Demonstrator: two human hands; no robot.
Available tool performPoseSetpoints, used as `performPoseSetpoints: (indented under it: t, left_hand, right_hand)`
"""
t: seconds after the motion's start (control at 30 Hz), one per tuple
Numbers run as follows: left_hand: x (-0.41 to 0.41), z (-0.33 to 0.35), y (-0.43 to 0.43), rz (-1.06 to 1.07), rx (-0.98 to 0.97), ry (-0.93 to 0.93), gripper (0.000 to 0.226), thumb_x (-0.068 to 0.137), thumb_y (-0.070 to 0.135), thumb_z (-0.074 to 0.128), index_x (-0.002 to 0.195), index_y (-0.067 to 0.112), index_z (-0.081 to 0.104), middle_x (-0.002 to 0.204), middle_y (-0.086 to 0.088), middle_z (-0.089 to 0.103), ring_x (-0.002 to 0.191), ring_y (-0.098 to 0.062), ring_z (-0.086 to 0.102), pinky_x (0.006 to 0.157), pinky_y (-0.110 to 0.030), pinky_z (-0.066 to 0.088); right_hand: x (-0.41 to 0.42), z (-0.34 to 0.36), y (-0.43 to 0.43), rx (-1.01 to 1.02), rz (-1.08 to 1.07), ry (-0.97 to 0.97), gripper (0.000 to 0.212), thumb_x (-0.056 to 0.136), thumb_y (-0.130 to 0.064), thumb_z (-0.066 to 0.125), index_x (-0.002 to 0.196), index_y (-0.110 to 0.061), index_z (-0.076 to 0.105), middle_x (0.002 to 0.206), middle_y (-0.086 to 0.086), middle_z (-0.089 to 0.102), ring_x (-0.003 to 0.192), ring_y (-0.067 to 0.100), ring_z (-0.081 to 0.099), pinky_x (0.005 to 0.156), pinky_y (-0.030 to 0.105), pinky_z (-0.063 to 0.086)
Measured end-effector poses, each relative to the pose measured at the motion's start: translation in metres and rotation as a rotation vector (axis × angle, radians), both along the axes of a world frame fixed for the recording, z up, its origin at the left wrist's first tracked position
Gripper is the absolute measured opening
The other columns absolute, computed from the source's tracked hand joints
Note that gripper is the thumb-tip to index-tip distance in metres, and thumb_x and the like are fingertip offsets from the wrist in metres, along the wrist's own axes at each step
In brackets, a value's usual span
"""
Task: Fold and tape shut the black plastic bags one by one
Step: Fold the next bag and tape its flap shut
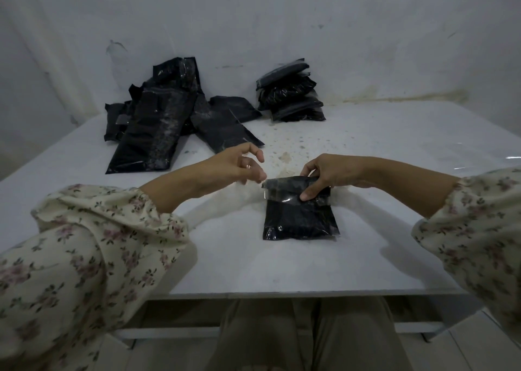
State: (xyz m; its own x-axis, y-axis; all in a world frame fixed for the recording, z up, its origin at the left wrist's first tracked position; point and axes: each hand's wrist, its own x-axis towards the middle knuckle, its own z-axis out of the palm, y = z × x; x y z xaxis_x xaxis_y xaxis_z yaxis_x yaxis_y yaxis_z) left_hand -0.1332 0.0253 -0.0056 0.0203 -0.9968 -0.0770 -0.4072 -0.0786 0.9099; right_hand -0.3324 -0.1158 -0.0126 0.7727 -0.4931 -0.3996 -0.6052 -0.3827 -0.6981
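A small folded black plastic bag (300, 220) lies flat on the white table (225, 258), a strip of clear tape across its folded top. My right hand (324, 176) pinches that folded top edge between thumb and fingers. My left hand (242, 165) hovers just left of the bag's top corner, fingers loosely curled, holding nothing that I can make out.
A loose heap of unfolded black bags (158, 122) lies at the back left of the table. A stack of folded, taped bags (290, 94) stands at the back middle against the white wall. The table's front edge runs above my knees.
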Motion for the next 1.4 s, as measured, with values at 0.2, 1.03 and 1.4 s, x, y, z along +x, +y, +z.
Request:
performPoseSetpoints:
  t: [0.2, 1.03, 1.4]
  left_hand:
    - [-0.011, -0.004, 0.001, -0.031, -0.15, 0.022, 0.023, 0.091, -0.003, 0.058, 0.083, 0.014, 0.045, 0.087, -0.007, 0.06, 0.1, -0.01, 0.067, 0.089, -0.023, 0.049]
    - [-0.006, -0.035, -0.012, 0.292, 0.261, 0.518, 0.033, 0.095, -0.01, 0.047, 0.105, 0.018, 0.033, 0.084, -0.018, 0.066, 0.089, -0.027, 0.072, 0.08, -0.033, 0.059]
    - [-0.005, -0.036, -0.004, 0.319, 0.18, 0.654, 0.034, 0.093, -0.008, 0.052, 0.107, 0.017, 0.033, 0.097, -0.016, 0.058, 0.089, -0.033, 0.072, 0.07, -0.032, 0.061]
  right_hand:
    - [-0.002, -0.002, 0.0, 0.028, 0.024, -0.031, 0.049, 0.073, -0.015, 0.081, 0.108, -0.031, 0.051, 0.108, 0.01, 0.061, 0.099, 0.024, 0.057, 0.096, 0.039, 0.043]
    - [0.001, -0.002, -0.005, -0.011, 0.035, 0.039, 0.024, 0.088, -0.044, 0.062, 0.101, -0.025, 0.069, 0.105, 0.001, 0.066, 0.095, 0.017, 0.055, 0.08, 0.03, 0.041]
    - [0.004, -0.006, -0.002, 0.134, -0.064, -0.214, 0.016, 0.084, -0.01, 0.071, 0.073, -0.014, 0.061, 0.067, -0.006, 0.067, 0.066, 0.004, 0.063, 0.06, 0.014, 0.046]
